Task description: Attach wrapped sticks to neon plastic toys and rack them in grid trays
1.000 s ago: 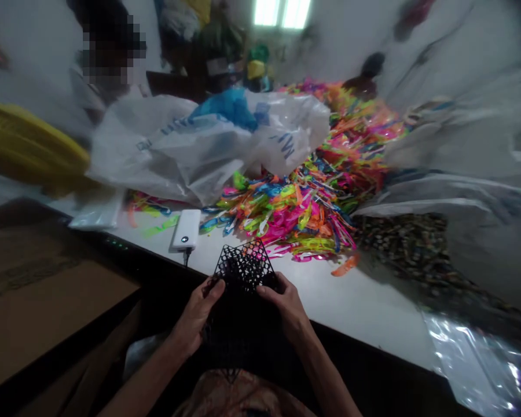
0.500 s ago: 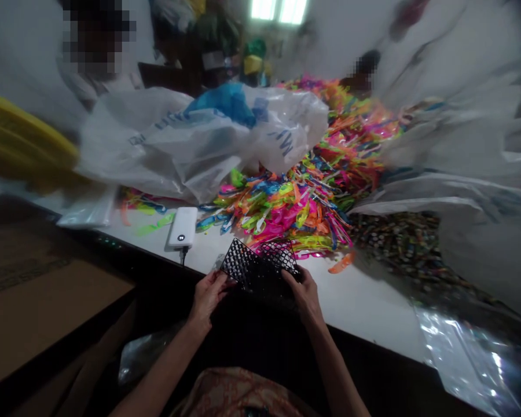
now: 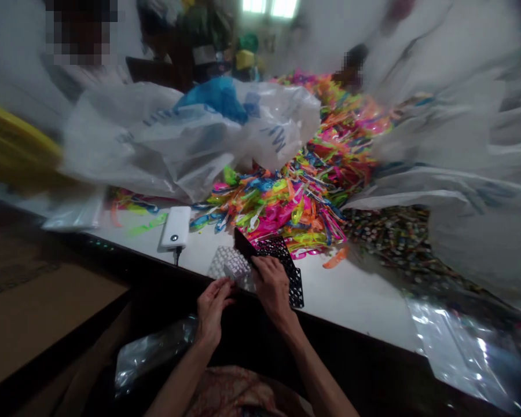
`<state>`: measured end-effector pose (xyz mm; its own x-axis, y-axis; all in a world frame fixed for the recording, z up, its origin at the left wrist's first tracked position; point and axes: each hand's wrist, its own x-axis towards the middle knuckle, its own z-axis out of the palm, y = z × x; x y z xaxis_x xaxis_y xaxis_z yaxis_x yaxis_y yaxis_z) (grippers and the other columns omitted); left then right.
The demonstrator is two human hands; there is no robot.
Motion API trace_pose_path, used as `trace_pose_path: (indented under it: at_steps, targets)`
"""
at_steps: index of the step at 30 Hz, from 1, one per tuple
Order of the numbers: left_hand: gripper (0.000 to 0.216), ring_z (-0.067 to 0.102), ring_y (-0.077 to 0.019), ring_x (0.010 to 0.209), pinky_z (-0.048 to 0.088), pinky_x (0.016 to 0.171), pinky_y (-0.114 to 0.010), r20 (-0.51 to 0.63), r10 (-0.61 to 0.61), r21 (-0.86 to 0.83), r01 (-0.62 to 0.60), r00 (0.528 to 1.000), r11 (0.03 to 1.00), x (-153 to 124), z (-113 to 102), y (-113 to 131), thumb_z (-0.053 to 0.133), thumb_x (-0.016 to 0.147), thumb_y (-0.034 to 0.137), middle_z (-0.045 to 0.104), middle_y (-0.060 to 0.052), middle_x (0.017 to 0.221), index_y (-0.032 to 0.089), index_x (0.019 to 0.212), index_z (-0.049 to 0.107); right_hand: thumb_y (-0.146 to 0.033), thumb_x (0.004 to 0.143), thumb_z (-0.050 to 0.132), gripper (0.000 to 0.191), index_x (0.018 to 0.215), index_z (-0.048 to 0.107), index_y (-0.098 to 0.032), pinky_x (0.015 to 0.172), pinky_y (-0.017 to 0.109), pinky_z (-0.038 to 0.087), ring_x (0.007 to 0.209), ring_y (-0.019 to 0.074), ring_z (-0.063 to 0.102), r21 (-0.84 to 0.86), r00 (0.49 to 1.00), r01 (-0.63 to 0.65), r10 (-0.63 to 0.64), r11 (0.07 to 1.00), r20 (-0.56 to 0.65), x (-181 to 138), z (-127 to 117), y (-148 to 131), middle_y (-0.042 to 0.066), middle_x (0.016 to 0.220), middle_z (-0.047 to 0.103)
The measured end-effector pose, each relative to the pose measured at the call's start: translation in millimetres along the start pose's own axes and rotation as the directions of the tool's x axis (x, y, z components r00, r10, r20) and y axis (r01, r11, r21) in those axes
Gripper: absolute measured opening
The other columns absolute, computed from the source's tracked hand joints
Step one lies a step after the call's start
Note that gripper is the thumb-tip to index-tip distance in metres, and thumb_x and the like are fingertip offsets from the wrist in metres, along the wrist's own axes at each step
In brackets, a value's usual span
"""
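A black perforated plastic panel lies at the table's near edge, partly under my right hand. That hand's fingers are closed on a folded-up flap of black plastic that looks like part of it; the join is hidden. To its left is a whitish, see-through piece with a dotted pattern, its exact kind unclear. My left hand pinches at the near edge of this piece, fingertips pressed together. Just beyond the panel spreads a heap of bright plastic strips in pink, yellow, orange and blue.
A white power bank with a cable lies to the left. A large white plastic bag covers the back left. Small dark pieces spill from under sheeting at right. Clear bags lie at the right edge; a cardboard box stands left.
My right hand has moved left and over the black panel, and a flap now stands up. My left hand has let go of the black panel; the whitish dotted piece has come into view.
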<state>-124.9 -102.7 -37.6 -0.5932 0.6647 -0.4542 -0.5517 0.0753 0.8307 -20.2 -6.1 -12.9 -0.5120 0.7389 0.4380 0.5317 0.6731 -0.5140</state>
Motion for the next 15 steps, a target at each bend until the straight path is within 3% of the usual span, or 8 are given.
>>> trace_pose_path:
  at_steps: [3, 8, 13, 15]
  targets:
    - [0.043, 0.066, -0.0178, 0.076, 0.050, 0.057, -0.023, 0.020, -0.014, 0.022, 0.013, 1.000, 1.000, 3.2, -1.0, 3.2, 0.069, 0.067, 0.038, 0.068, -0.012, 0.090, 0.010, 0.099, 0.060, -0.026, 0.084, 0.051, 0.022, 0.099, 0.065, -0.018, 0.082, 0.033, 0.045, 0.090, 0.0195, 0.059, 0.312, 0.961, -0.173, 0.230, 0.934, -0.156, 7.6, -11.4, 11.3, 0.007, 0.096, 0.067]
    - [0.052, 0.065, -0.0165, 0.071, 0.048, 0.052, -0.021, 0.059, 0.057, 0.151, -0.065, 0.997, 0.986, 6.6, 0.8, 10.3, 0.066, 0.071, 0.039, 0.067, -0.010, 0.086, 0.008, 0.111, 0.054, -0.036, 0.077, 0.058, 0.024, 0.088, 0.067, -0.017, 0.075, 0.031, 0.044, 0.079, 0.0177, 0.059, 0.570, 0.844, -0.405, 0.532, 0.715, -0.067, 9.1, -14.4, 18.5, 0.004, 0.082, 0.068]
    - [0.068, 0.064, -0.0147, 0.060, 0.044, 0.041, -0.020, 0.185, 0.195, 0.369, -0.252, 0.963, 0.894, 23.9, 2.3, 19.9, 0.062, 0.073, 0.037, 0.066, -0.008, 0.089, 0.011, 0.132, 0.040, -0.038, 0.064, 0.069, 0.026, 0.078, 0.067, -0.016, 0.067, 0.028, 0.044, 0.068, 0.0141, 0.056, 0.819, 0.649, -0.399, 0.758, 0.412, -0.066, 16.1, -25.7, 30.4, -0.001, 0.070, 0.064]
    - [0.057, 0.058, -0.0115, 0.048, 0.039, 0.036, -0.020, 0.223, 0.217, 0.442, -0.297, 0.950, 0.846, 36.2, 6.1, 25.5, 0.064, 0.070, 0.032, 0.067, -0.006, 0.084, 0.013, 0.123, 0.052, -0.036, 0.058, 0.073, 0.028, 0.076, 0.066, -0.016, 0.060, 0.026, 0.044, 0.062, 0.0125, 0.055, 0.891, 0.579, -0.359, 0.815, 0.278, -0.021, 13.6, -41.0, 38.5, -0.002, 0.066, 0.063]
